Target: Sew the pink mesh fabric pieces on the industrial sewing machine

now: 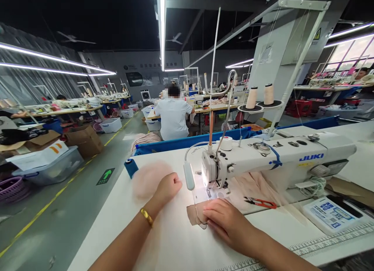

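Note:
My left hand (168, 187), with a gold bracelet (146, 217) at the wrist, is closed left of the sewing machine's needle area. Pale pink sheer fabric (150, 179), smeared by motion, is gathered in it and spreads over the white table. My right hand (229, 222) is just in front of the needle, fingers together and bent over a small brown fabric piece (193, 215); the fingertips partly cover it. The white sewing machine (245, 158) has its lamp lit over the needle plate. Right of the needle, more pale pink fabric (254, 189) lies under the machine arm.
Red-handled thread snips (261, 202) lie beside the machine bed. A white box (331, 214) and a ruler strip (330, 240) are at the right. A blue thread spool (131, 168) stands at the table's left edge. Another person (173, 115) sits ahead, back turned.

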`<state>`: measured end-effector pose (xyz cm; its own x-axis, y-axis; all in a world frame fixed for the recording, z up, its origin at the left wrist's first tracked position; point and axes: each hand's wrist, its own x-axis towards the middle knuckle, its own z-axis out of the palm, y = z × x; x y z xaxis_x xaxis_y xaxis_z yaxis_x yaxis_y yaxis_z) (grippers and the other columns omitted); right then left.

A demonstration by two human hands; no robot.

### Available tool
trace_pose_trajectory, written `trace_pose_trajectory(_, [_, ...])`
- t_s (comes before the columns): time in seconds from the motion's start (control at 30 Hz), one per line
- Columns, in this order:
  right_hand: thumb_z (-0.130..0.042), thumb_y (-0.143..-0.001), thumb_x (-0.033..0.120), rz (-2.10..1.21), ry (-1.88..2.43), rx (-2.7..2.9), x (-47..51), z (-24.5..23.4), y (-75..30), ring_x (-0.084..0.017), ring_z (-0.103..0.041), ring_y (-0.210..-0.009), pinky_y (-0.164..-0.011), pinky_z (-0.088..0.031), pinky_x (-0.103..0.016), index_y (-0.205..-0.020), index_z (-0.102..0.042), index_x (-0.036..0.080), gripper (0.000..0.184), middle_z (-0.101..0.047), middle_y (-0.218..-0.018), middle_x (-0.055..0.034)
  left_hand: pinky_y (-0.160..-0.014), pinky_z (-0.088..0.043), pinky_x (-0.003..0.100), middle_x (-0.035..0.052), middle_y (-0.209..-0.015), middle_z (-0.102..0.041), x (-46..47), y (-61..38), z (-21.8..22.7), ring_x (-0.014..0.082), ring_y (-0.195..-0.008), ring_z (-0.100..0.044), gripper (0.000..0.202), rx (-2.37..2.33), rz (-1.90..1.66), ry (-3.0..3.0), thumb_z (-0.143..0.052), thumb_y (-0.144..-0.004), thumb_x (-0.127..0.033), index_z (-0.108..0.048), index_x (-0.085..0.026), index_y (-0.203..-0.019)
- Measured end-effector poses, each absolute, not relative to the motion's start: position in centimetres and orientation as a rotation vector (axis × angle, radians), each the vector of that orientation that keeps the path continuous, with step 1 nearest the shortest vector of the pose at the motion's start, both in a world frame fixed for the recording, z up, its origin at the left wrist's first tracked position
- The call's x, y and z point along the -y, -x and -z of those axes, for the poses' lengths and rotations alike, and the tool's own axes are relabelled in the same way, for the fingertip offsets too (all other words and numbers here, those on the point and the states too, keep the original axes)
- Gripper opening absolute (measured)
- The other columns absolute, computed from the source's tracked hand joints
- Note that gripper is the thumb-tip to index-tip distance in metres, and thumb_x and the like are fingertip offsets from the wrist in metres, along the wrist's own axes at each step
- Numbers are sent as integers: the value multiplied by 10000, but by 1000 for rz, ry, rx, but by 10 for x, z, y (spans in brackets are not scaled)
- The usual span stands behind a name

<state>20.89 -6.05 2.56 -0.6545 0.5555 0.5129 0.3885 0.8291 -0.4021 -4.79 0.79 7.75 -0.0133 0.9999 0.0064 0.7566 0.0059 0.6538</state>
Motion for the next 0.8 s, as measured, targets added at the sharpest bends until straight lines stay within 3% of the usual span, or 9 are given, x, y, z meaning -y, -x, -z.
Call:
trace_pose_trajectory(0.1, [-469, -1022, 118, -433, 567, 2286, 69, -35, -191, -221, -665, -1047, -915, -562, -363, -1246, -614, 250, 298, -712, -1161, -87, -606, -415, 257, 22, -743, -646, 9, 74, -100, 221, -819, -676, 374, -1712, -789, -1659, -618, -794, -382, -294, -248, -665])
trace_pose_trajectory(0.2, [-490, -1035, 162, -531, 552, 2237, 74, -48, -167, -250, -604, -1283, -1057, -532, -407, -1461, -503, 276, 442, -631, -1409, -126, -635, -452, 260, 63, -935, -734, 39, 90, -125, 211, -873, -700, 278, -1613, -819, -1571, -596, -694, -279, -320, -240, -690])
trace_pose_trajectory(0.27, [-523, -1048, 251, -689, 598, 2210, 73, -59, -149, -292, -452, -1468, -1193, -413, -515, -1582, -365, 281, 558, -490, -1582, -148, -600, -426, 251, 63, -967, -758, 61, 92, -139, 186, -801, -697, 186, -1537, -778, -1520, -559, -636, -216, -411, -227, -749])
trace_pose_trajectory(0.33, [-614, -1025, 388, -970, 614, 2142, 67, -69, -131, -319, -313, -1553, -1257, -282, -582, -1611, -308, 274, 670, -381, -1658, -151, -579, -390, 239, 44, -963, -772, 82, 92, -151, 151, -715, -679, 243, -1352, -686, -1456, -532, -628, -174, -481, -218, -861])
trace_pose_trajectory(0.4, [-753, -922, 515, -1348, 495, 2026, 56, -76, -114, -326, -385, -1499, -1234, -319, -552, -1491, -464, 240, 695, -491, -1556, -149, -571, -372, 228, 28, -943, -782, 99, 92, -159, 123, -646, -664, 294, -1174, -594, -1426, -515, -652, -146, -500, -215, -938])
trace_pose_trajectory(0.47, [-882, -766, 574, -1775, 309, 1891, 45, -78, -101, -283, -599, -1243, -1092, -472, -466, -1212, -627, 204, 633, -670, -1223, -92, -554, -362, 215, 13, -899, -771, 108, 99, -164, 106, -606, -645, 299, -1116, -563, -1445, -515, -696, -137, -530, -209, -986])
trace_pose_trajectory(0.57, [-1003, -549, 526, -2219, 258, 1722, 30, -72, -87, -156, -627, -757, -825, -541, -352, -858, -643, 173, 591, -620, -767, 26, -515, -333, 197, 11, -858, -751, 104, 122, -164, 79, -550, -575, 251, -1209, -700, -1488, -548, -755, -168, -570, -194, -1003])
trace_pose_trajectory(0.67, [-985, -527, 533, -2139, 412, 1591, 12, -65, -74, -136, -588, -675, -805, -547, -365, -704, -578, 180, 566, -570, -677, 40, -490, -335, 198, 50, -915, -776, 79, 154, -150, 67, -499, -516, 234, -1378, -964, -1493, -574, -778, -239, -589, -185, -1005])
trace_pose_trajectory(0.8, [-773, -741, 612, -1796, 597, 1425, -28, -61, -41, -160, -608, -762, -737, -521, -300, -805, -545, 212, 465, -587, -767, 10, -490, -433, 226, 102, -1022, -788, 31, 186, -114, 114, -542, -589, 295, -1701, -1292, -1524, -519, -812, -297, -609, -179, -1067])
